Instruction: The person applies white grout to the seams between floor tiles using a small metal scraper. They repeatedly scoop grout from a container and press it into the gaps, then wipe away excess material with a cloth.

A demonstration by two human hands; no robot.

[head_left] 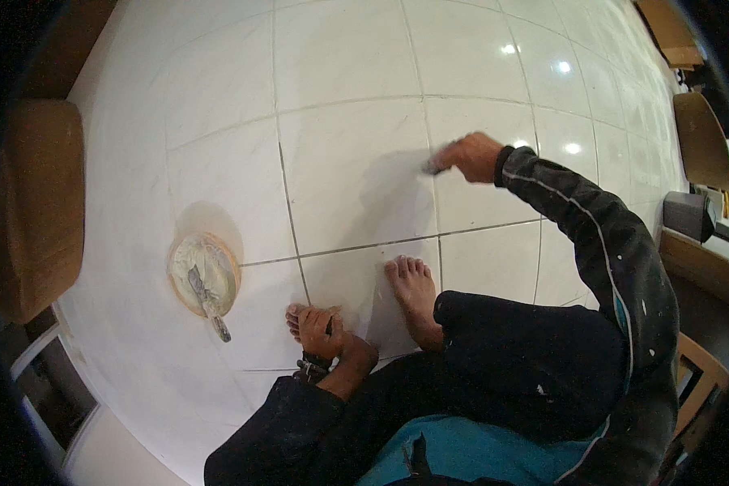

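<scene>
Out over the floor tiles (348, 174), my right hand (471, 157) is closed on a small, dark grey, blurred thing (434, 167). Its lower end is at or just above a pale joint between two tiles; its kind does not show. Low and left of centre, my left hand (322, 332) rests over my left foot (295, 317), fingers laid across it. A small dark band shows on that hand. To its left stands a round orange-rimmed bowl (236, 271) of whitish paste. A paste-smeared spatula (220, 326) leans in it, handle over the near rim.
My right foot (413, 296) is planted on the tiles between my hands. A brown upholstered seat (49, 211) stands at the left edge, with a white frame (36, 352) below it. At right are a wooden chair (701, 364), a grey bin (687, 215) and a brown chair back (702, 139).
</scene>
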